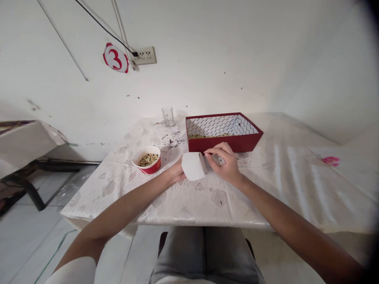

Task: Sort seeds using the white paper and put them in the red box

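Observation:
My left hand [177,172] is wrapped around the far side of a smooth white object [193,166], curved like a roll or a small cup; I cannot tell which. Its darker-edged end faces my right hand [224,162]. The thumb and forefinger of that hand are pinched together close to this edge, and whatever is between them is too small to make out. Left of my hands stands a red and white paper bowl [151,169] holding mixed pale and dark beads or grains. Just behind my hands is an open dark-red box [220,144] with similar small pieces inside.
A clear glass [168,117] stands at the back of the table, with dark scraps [171,142] scattered in front of it. The table has a patterned plastic cover [177,207]. A pink mark [331,160] lies at the right. A power strip [145,56] hangs on the wall.

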A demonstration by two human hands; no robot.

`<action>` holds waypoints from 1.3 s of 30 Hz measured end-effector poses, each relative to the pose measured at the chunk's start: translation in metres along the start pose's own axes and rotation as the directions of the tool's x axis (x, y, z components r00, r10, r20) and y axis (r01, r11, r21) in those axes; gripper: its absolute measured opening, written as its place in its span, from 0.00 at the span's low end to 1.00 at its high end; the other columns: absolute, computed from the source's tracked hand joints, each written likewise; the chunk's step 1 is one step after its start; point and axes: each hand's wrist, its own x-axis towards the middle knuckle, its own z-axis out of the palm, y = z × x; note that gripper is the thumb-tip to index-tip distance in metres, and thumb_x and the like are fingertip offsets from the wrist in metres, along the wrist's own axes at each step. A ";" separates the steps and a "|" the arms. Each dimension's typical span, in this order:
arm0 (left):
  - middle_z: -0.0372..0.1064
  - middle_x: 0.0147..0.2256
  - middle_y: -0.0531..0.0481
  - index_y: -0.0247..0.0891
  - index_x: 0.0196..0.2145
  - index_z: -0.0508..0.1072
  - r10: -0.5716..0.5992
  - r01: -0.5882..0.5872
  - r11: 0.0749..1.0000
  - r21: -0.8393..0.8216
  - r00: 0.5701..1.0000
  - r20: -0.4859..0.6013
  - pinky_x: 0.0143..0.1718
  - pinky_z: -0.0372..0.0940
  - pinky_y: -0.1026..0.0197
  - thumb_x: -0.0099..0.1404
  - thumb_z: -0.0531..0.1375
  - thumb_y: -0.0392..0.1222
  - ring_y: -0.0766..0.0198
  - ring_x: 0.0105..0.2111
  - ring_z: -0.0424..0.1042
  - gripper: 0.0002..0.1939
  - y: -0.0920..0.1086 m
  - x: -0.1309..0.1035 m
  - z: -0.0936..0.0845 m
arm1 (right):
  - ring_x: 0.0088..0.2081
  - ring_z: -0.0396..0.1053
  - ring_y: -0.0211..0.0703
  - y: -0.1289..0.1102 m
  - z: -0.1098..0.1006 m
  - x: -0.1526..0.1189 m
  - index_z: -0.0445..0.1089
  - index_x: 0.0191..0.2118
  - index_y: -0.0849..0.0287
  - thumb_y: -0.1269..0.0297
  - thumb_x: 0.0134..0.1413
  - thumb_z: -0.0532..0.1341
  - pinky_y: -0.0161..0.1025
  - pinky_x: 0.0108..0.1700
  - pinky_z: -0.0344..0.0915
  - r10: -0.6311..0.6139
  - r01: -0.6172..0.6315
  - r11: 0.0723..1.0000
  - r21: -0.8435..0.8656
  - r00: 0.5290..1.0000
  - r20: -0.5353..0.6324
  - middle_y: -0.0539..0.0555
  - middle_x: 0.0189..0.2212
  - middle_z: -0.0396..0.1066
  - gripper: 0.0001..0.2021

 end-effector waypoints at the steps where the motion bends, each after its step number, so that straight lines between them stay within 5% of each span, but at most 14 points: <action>1: 0.77 0.27 0.48 0.32 0.35 0.79 0.006 -0.006 1.000 0.017 1.000 0.012 0.33 0.69 0.62 0.48 0.76 0.37 0.64 0.25 0.74 0.16 -0.001 0.000 0.000 | 0.37 0.70 0.47 0.000 0.000 0.000 0.78 0.42 0.51 0.66 0.63 0.64 0.49 0.40 0.70 -0.001 0.001 1.000 0.000 1.000 0.002 0.54 0.34 0.71 0.05; 9: 0.82 0.41 0.39 0.33 0.44 0.81 0.006 -0.005 1.000 -0.016 0.996 0.091 0.49 0.72 0.53 0.55 0.73 0.42 0.51 0.43 0.80 0.19 -0.004 0.007 0.001 | 0.36 0.69 0.46 -0.002 0.001 0.000 0.78 0.42 0.51 0.68 0.63 0.65 0.49 0.41 0.70 -0.002 0.002 1.000 0.000 1.000 -0.002 0.53 0.34 0.71 0.05; 23: 0.81 0.43 0.40 0.36 0.46 0.80 0.067 -0.066 0.998 -0.012 0.990 0.128 0.51 0.72 0.52 0.55 0.73 0.38 0.52 0.44 0.80 0.20 -0.011 0.011 -0.006 | 0.36 0.70 0.46 -0.005 -0.002 0.001 0.79 0.42 0.51 0.67 0.63 0.65 0.49 0.39 0.70 -0.007 0.007 1.000 0.017 1.000 0.007 0.53 0.33 0.71 0.06; 33: 0.81 0.34 0.41 0.32 0.38 0.81 0.040 -0.042 0.998 0.055 0.999 0.026 0.44 0.73 0.55 0.49 0.75 0.39 0.52 0.39 0.80 0.17 0.002 0.000 0.007 | 0.36 0.70 0.46 -0.005 -0.003 0.001 0.79 0.43 0.50 0.69 0.61 0.65 0.48 0.38 0.70 -0.039 0.039 0.999 0.034 0.999 0.000 0.53 0.33 0.71 0.08; 39: 0.81 0.38 0.42 0.34 0.39 0.81 0.075 -0.078 0.996 0.048 0.996 0.049 0.49 0.72 0.53 0.50 0.76 0.37 0.52 0.43 0.80 0.18 -0.003 0.002 0.009 | 0.36 0.70 0.46 -0.005 -0.002 0.000 0.79 0.43 0.50 0.68 0.62 0.65 0.49 0.39 0.70 -0.024 0.024 0.999 0.038 1.000 0.011 0.53 0.34 0.71 0.07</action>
